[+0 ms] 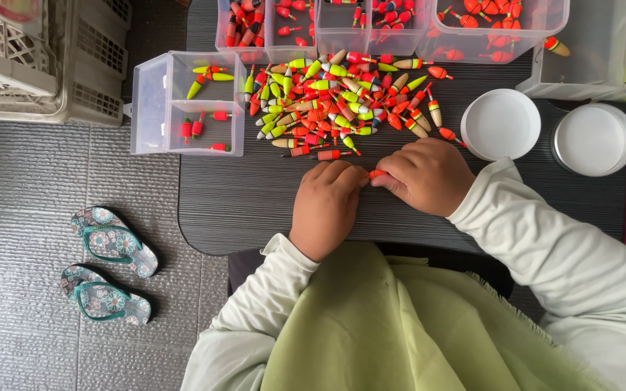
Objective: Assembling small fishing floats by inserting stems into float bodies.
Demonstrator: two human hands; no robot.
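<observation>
A: Since the dark table (255, 210) took up most of the view, where did the hands sit on it?

B: Near its front edge, below the big heap of floats (335, 101). The left hand (325, 206) and the right hand (429, 177) met fingertip to fingertip, both pinched narrow on one small orange float (377, 174), which lay between them just above the tabletop.

A: What stood around them?

B: Red-filled clear bins (393, 29) ran along the far edge. A divided clear box (182, 105) holding a few sorted floats overhung the table's left edge, and two round white tubs (501, 123) stood to the right, just beyond the right hand.

A: How would that pinching be done well?

B: My judgement: by keeping the float low over the table, so a slip dropped it onto the surface and not over the edge, and by gripping its thick body, not the thin stem, which looked easy to bend.

A: And room to move?

B: A bare strip of table lay left of the left hand, and that was the freest path. The heap began just beyond the knuckles, so any forward push would have scattered floats. The nearer white tub crowded the right hand. Off the table, a pair of flowered sandals (110, 271) lay on the floor, well apart.
</observation>
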